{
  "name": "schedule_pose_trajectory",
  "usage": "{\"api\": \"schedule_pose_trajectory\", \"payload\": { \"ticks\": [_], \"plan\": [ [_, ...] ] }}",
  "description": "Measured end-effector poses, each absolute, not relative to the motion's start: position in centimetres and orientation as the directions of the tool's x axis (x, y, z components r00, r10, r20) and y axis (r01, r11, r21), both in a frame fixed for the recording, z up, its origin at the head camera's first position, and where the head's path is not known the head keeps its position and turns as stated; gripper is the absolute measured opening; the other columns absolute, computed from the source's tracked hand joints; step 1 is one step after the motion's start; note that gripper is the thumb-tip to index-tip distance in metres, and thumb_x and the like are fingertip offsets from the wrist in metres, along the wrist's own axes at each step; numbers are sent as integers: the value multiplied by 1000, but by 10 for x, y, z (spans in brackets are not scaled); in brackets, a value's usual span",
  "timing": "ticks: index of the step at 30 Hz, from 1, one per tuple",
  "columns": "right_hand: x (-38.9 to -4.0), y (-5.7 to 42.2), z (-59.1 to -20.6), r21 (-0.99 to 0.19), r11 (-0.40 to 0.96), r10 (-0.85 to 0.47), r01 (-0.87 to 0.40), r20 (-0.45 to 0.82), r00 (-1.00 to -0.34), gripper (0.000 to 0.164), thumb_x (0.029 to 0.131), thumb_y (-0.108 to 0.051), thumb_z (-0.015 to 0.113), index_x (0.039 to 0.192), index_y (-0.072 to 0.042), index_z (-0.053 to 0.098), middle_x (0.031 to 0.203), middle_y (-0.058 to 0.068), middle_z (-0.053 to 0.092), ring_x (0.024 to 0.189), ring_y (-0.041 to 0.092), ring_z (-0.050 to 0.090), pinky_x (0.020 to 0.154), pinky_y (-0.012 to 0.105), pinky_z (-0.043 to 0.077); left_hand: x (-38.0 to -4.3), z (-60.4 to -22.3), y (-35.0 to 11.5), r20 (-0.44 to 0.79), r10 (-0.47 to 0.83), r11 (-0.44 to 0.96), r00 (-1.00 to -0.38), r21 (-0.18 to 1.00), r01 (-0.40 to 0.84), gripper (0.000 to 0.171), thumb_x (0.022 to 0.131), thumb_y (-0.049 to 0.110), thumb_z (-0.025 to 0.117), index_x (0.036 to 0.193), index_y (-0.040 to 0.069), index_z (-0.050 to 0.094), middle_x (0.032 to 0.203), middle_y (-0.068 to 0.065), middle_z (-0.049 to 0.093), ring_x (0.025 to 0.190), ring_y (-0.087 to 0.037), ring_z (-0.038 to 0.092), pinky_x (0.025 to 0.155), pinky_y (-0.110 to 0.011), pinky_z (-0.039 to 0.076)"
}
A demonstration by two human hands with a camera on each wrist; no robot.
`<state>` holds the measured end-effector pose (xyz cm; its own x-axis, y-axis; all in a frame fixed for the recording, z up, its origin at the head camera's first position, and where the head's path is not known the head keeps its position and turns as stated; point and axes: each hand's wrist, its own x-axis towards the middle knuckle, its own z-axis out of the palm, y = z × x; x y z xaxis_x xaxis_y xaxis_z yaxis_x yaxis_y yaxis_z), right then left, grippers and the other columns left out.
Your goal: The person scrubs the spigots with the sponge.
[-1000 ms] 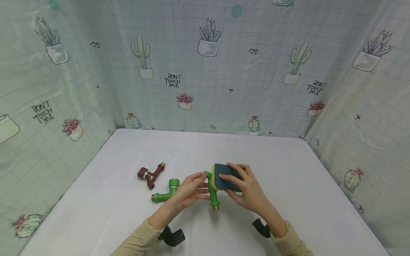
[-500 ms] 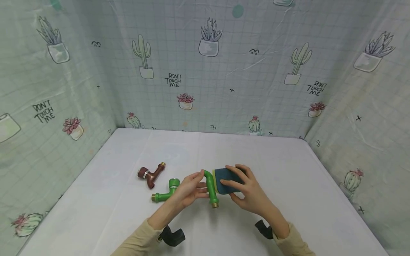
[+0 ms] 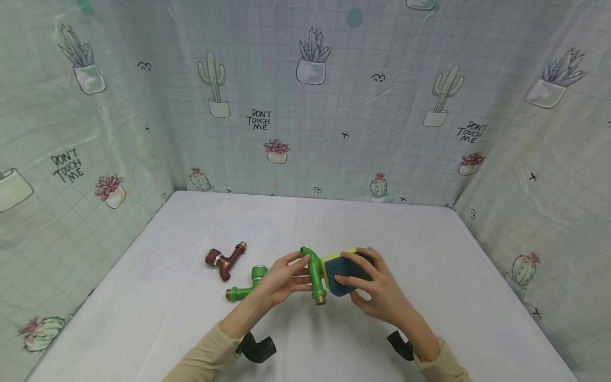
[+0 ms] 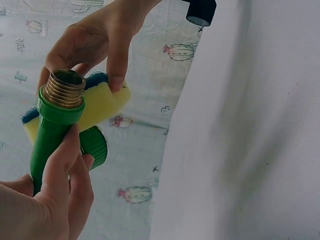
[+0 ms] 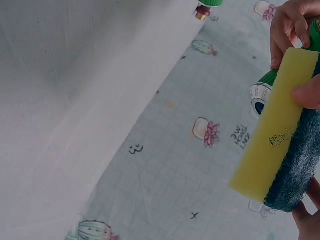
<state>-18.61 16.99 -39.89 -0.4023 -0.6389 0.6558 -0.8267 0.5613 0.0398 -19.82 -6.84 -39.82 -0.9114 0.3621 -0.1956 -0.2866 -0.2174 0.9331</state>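
A green tap [image 3: 315, 276] with a brass threaded end is held up off the table by my left hand [image 3: 286, 278], its thumb and fingers around the body. The threaded end [image 4: 65, 90] points up in the left wrist view, with a ribbed green knob [image 4: 95, 145] behind the fingers. My right hand [image 3: 382, 289] grips a yellow sponge [image 3: 345, 276] with a dark blue scouring side. Against the tap's right side in the head view lies the sponge's edge; whether they touch is unclear. The right wrist view shows dark specks on the yellow face [image 5: 270, 135].
Left of the hands, a brown tap [image 3: 226, 262] and a second green tap [image 3: 245, 293] lie on the white table [image 3: 382, 228]. A black curved piece [image 3: 258, 349] sits by the left wrist, another [image 3: 400, 345] by the right. Cactus-print cloth [image 3: 286, 95] surrounds the table.
The sponge has shifted right and slightly down, turning so its yellow top edge shows. The green tap has turned in the left hand, and its spout opening is now visible.
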Motion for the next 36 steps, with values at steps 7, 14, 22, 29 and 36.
{"api": "schedule_pose_trajectory", "payload": {
  "ticks": [7,14,22,29,36],
  "plan": [
    [-190,181,-401,6,589,-609,-808,660,-439,53,57,-9,75,105,-29,63,130,10,45,117,35,33,84,51,44,-199,-399,-69,-184,362,-228,-914,933,-278,51,91,30,50,132,3,36,105,-16,59,96,-29,62,81,-43,51],
    [-192,185,-404,-72,600,-578,-796,649,-495,50,61,-11,74,107,-28,63,131,10,43,118,32,31,83,52,43,-199,-400,-73,-185,369,-227,-911,932,-281,48,91,25,50,131,4,36,107,-17,58,98,-31,61,81,-42,51],
    [-192,168,-401,-130,569,-580,-812,636,-508,37,75,-24,68,111,-29,61,133,8,42,118,27,31,84,47,45,-196,-400,-70,-124,450,-172,-884,960,-222,54,88,8,54,136,0,30,108,-20,62,92,-21,64,82,-44,51],
    [-196,158,-395,-148,581,-555,-800,647,-523,41,74,-19,68,113,-26,60,132,10,43,115,27,33,83,46,47,-192,-403,-66,-110,479,-127,-871,973,-192,59,86,4,56,137,-2,27,88,-7,69,75,-9,65,79,-42,52],
    [-205,156,-393,-142,611,-518,-779,673,-529,49,67,-13,72,114,-25,60,130,12,45,112,28,35,78,44,49,-189,-405,-66,-141,448,-83,-883,977,-198,43,85,7,58,122,-6,42,89,-12,69,78,-13,66,75,-38,54]
  ]
}}
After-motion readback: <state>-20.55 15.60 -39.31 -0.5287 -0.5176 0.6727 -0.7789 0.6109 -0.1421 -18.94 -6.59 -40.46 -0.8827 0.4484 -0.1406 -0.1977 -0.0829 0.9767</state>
